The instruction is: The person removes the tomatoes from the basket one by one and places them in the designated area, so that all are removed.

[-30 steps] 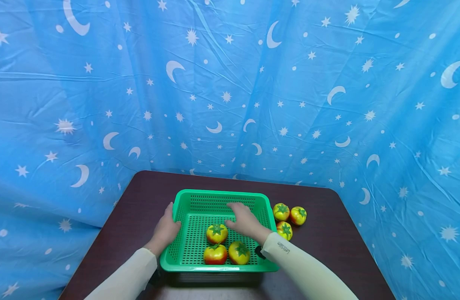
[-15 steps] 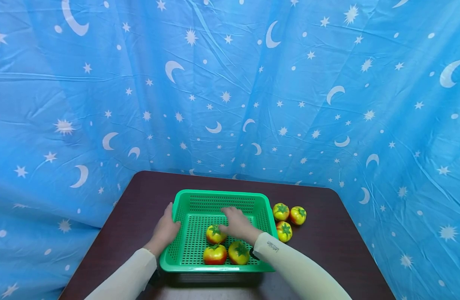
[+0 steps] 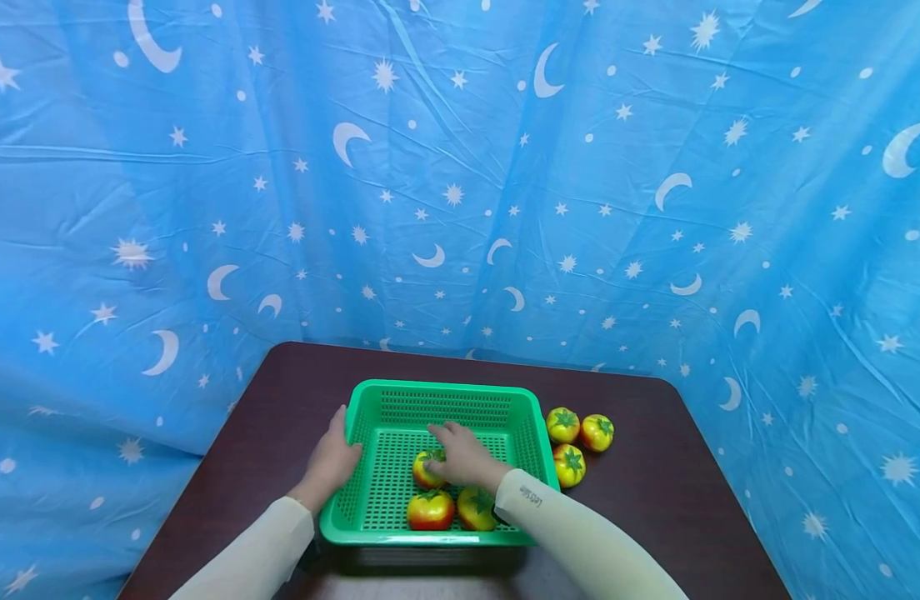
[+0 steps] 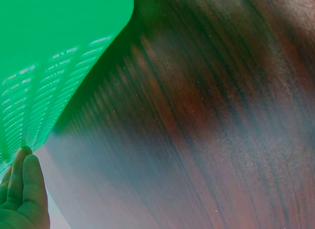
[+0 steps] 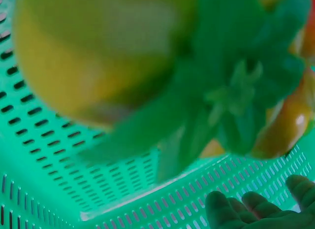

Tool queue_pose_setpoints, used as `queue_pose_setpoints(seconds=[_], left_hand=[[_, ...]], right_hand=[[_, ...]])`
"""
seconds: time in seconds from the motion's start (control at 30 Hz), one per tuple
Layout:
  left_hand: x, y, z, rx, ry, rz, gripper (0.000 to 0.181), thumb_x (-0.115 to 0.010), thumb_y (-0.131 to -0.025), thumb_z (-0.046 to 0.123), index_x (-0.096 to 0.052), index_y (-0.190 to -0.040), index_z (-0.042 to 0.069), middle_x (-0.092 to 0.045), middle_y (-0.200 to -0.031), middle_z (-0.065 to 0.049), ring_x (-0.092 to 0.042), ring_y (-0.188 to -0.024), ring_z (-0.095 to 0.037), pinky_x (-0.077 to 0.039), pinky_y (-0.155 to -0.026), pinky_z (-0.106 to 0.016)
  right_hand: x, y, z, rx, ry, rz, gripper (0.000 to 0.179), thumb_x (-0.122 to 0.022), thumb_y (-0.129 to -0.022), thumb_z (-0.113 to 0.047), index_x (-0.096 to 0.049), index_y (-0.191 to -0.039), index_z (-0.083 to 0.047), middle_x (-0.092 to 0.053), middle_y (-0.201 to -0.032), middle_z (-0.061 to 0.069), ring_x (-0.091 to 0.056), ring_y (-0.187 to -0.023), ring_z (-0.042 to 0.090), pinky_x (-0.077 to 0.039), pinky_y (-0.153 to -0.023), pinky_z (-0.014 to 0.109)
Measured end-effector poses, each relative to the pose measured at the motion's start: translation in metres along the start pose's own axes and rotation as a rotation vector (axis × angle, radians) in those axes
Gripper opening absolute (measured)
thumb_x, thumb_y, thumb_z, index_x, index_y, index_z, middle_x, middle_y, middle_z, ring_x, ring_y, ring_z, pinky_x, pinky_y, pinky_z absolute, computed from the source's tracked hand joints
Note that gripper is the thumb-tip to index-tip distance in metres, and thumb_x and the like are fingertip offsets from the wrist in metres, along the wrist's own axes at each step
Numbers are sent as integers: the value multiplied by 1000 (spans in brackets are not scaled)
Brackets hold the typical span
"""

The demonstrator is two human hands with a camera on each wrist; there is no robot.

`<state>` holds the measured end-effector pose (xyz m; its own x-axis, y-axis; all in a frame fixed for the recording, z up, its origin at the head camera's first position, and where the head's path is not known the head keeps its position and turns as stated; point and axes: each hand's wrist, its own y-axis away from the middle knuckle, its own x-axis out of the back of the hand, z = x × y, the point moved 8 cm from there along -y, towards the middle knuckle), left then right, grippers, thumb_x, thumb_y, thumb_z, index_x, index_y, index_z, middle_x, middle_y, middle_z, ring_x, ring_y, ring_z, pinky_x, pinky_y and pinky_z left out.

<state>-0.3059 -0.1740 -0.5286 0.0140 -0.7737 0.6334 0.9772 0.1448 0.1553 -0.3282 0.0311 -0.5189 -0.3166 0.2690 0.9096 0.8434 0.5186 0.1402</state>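
A green perforated plastic basket (image 3: 445,538) holds three yellow-and-red, tomato-like fruits with green leafy tops. My left hand (image 3: 331,460) grips the basket's left side, thumb over the rim and fingers along the outer wall; the left wrist view shows those fingers (image 4: 32,182) against the slotted side. Inside the basket, my right hand (image 3: 467,457) reaches over the rearmost tomato (image 3: 424,472), its thumb overlapping the fruit and its fingers spread. In front of it sit a second tomato (image 3: 430,512) and a third tomato (image 3: 475,510). One tomato (image 5: 98,56) fills much of the right wrist view.
Outside the basket's right wall, three more such tomatoes (image 3: 569,465) lie close together on the dark brown table (image 3: 655,500). A blue curtain (image 3: 460,208) with moons and stars hangs behind the table and along its sides.
My right hand has moved left and slightly nearer inside the basket, from beside the rearmost tomato to over it. The left hand stays at the basket's side.
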Motion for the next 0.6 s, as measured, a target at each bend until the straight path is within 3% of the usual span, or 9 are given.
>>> queue_pose_setpoints(seconds=[0.17, 0.37, 0.6], left_hand=[[0, 0, -2, 1, 8, 2, 76, -45, -94, 11, 3, -152, 7, -28, -148, -30, -45, -124, -45, -46, -89, -57], [0, -2, -3, 0, 6, 11, 75, -45, -94, 12, 2, -152, 8, -29, -148, -29, -46, -123, -44, -46, -89, -56], [0, -1, -2, 2, 7, 6, 76, -45, -94, 13, 3, -153, 9, -30, -148, -29, -47, -123, -44, -47, -88, -55]], right_hand=[[-8, 2, -7, 52, 16, -46, 53, -50, -96, -36, -35, -147, -25, -28, -154, 16, -30, -140, 37, -36, -106, 56], [-12, 4, -12, 56, -2, -79, 49, -44, -99, -39, -37, -146, -27, -25, -155, 15, -27, -141, 37, -34, -106, 58], [-17, 3, -14, 70, 1, -109, 49, -43, -98, -42, -39, -145, -26, -32, -153, 13, -31, -140, 34, -35, -107, 55]])
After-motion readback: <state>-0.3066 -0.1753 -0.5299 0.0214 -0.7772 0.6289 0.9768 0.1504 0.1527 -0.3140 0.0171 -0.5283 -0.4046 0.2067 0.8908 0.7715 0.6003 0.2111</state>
